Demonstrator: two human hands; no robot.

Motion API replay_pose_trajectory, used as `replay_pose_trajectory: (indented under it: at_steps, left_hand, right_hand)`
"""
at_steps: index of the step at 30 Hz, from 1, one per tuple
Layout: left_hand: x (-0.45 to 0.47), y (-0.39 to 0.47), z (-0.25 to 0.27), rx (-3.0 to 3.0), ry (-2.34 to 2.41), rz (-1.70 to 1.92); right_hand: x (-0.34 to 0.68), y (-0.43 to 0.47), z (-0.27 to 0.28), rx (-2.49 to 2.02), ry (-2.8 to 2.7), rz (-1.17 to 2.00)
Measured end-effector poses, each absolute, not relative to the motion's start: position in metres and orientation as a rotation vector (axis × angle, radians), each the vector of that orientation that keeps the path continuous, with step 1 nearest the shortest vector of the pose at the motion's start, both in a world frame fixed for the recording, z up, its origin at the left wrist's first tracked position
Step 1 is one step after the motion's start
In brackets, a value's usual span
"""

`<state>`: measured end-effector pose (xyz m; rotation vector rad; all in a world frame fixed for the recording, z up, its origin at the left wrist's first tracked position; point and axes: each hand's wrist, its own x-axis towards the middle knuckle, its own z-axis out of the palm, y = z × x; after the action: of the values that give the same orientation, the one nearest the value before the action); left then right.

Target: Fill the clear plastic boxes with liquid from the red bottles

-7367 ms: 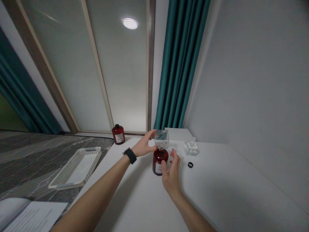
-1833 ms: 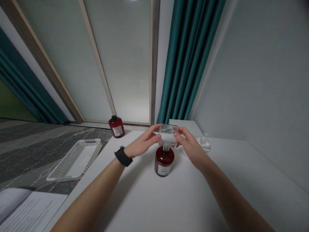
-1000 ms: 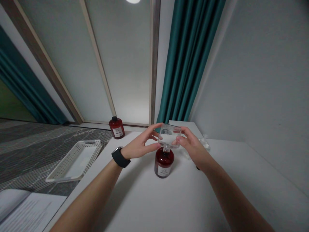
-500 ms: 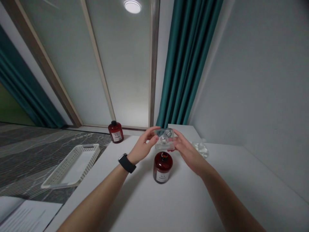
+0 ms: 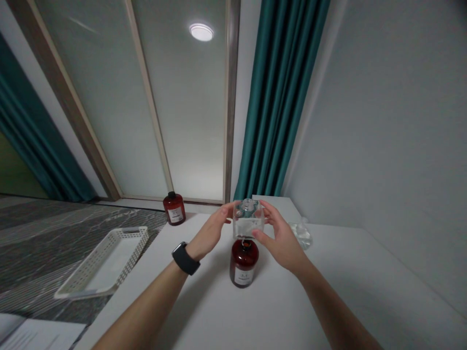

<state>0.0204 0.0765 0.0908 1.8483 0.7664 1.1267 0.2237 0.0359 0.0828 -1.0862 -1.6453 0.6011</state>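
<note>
Clear bottle (image 5: 248, 224), corner behind fingers (image 5: 260, 237)

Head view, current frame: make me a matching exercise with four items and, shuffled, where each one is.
1. clear glass bottle
2. open red bottle
3. capped red bottle
4. white plastic basket

A. at the far left corner of the white table
B. on the grey patterned surface left of the table
C. between the left hand and the right hand, neck up
D. upright on the table, below the hands in the picture

Pairs: 1-C, 2-D, 3-A, 4-B
</note>
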Motion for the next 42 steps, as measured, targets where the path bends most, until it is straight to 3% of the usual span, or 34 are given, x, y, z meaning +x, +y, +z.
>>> replay_pose_trajectory:
  at_steps: [16,21,27,42]
  left_hand:
    - [-0.022,0.068,0.077,1.794,0.743,1.339]
    - [-0.043,0.068,0.051,1.670,0.957,1.419]
    - [-0.053,0.075,0.006,1.602,1.066,1.478]
    - [-0.048,0.054,-0.003,1.743,1.052,1.244]
  right_hand:
    - [0.229,0.032,0.062,-1.022,-1.696,0.780]
    - [0.210,0.024,0.036,-1.102,-1.691,0.600]
    - [0.185,0.023,0.027,-1.257,-1.632,0.683]
    - [0.199,0.032,0.024,-1.236,-1.746,0.550]
